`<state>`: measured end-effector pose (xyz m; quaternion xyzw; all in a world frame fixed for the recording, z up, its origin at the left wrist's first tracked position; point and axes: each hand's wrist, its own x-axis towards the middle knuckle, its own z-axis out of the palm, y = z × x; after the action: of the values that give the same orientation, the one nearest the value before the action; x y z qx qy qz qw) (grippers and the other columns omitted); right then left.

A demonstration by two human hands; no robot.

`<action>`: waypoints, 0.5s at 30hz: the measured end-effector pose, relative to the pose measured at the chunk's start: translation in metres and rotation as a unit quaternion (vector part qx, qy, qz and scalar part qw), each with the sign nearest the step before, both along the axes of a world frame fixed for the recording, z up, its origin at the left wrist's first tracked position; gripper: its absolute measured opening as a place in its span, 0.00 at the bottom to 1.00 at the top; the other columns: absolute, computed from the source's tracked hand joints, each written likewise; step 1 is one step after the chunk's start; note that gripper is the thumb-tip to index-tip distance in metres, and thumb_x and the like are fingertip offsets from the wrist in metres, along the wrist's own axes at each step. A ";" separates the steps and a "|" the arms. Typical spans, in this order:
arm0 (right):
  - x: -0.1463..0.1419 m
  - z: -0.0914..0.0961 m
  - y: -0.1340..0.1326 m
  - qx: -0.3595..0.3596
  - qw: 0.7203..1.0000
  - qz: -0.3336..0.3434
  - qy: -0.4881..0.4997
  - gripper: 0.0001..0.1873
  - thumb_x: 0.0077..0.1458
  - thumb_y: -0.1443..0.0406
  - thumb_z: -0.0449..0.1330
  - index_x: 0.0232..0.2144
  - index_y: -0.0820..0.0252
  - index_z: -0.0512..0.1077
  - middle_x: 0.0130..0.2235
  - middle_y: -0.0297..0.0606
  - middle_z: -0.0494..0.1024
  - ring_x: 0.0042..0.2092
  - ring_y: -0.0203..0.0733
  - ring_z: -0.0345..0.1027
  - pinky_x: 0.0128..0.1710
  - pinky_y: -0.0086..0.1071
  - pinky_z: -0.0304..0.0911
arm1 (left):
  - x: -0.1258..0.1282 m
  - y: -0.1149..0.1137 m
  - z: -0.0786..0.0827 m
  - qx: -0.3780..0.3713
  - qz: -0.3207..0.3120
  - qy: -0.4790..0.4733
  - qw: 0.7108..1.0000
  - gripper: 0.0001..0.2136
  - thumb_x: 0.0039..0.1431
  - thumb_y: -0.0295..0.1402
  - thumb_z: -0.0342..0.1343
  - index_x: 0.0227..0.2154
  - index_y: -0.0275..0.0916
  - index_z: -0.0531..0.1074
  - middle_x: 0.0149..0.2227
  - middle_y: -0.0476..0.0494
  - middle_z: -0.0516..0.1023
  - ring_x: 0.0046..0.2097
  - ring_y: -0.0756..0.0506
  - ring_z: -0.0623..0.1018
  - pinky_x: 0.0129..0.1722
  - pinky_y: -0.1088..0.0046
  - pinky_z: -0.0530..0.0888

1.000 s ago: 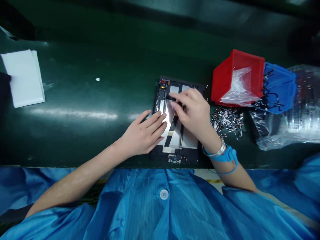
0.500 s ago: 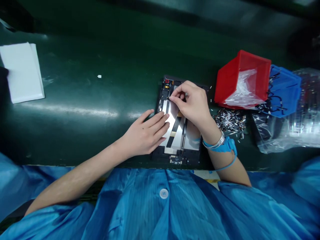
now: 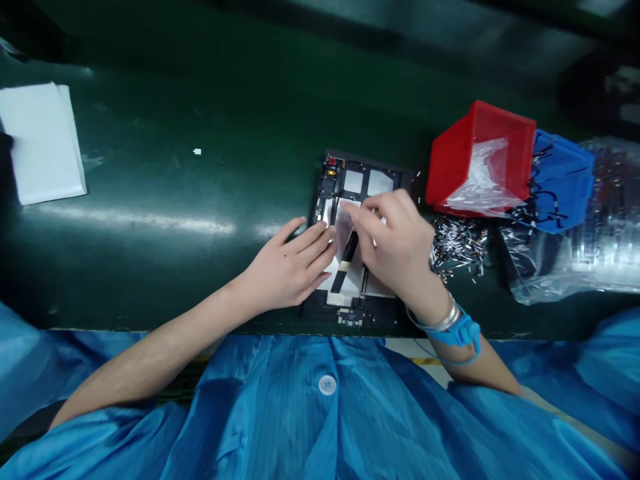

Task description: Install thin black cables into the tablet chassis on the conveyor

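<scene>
Right hand [image 3: 397, 250] on tablet frame [image 3: 385, 312]; red bin [image 3: 450, 163] holds clear bag [image 3: 483, 180].

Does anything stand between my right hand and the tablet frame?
Only a translucent film, at the fingertips of the right hand, over the white panel on the black tablet frame. The left hand lies beside them, not between.

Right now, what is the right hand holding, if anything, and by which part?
The right hand appears to pinch a clear plastic film near its edge with the fingertips; the fingers partly hide the exact spot.
</scene>
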<state>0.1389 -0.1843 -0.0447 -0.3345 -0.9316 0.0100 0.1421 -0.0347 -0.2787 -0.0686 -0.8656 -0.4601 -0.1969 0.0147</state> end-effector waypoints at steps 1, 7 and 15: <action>0.004 -0.003 -0.005 0.012 1.000 0.026 -0.008 0.17 0.63 0.70 0.47 0.45 0.55 0.74 0.35 0.41 0.74 0.37 0.42 0.62 0.31 0.34 0.56 | 0.000 0.000 0.000 0.003 0.000 -0.001 1.000 0.16 0.67 0.33 0.46 0.49 0.28 0.72 0.53 0.31 0.75 0.55 0.37 0.74 0.55 0.55 0.70; 0.006 -0.017 -0.009 -0.012 0.999 0.012 -0.045 0.19 0.63 0.70 0.47 0.50 0.56 0.72 0.33 0.42 0.72 0.37 0.43 0.60 0.28 0.33 0.53 | 0.000 -0.001 -0.001 -0.005 -0.001 -0.001 1.000 0.17 0.67 0.33 0.45 0.49 0.28 0.72 0.54 0.30 0.73 0.56 0.36 0.73 0.55 0.54 0.69; -0.006 -0.010 -0.004 0.008 0.999 -0.020 -0.050 0.19 0.62 0.70 0.47 0.49 0.57 0.73 0.34 0.43 0.75 0.39 0.44 0.63 0.28 0.33 0.57 | 0.001 0.000 -0.002 -0.015 0.001 -0.009 1.000 0.16 0.66 0.34 0.46 0.48 0.30 0.72 0.54 0.32 0.74 0.56 0.36 0.73 0.56 0.52 0.68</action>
<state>0.1331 -0.1882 -0.0542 -0.3516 -0.9308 -0.0173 0.0983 -0.0333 -0.2787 -0.0708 -0.8633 -0.4642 -0.1981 -0.0021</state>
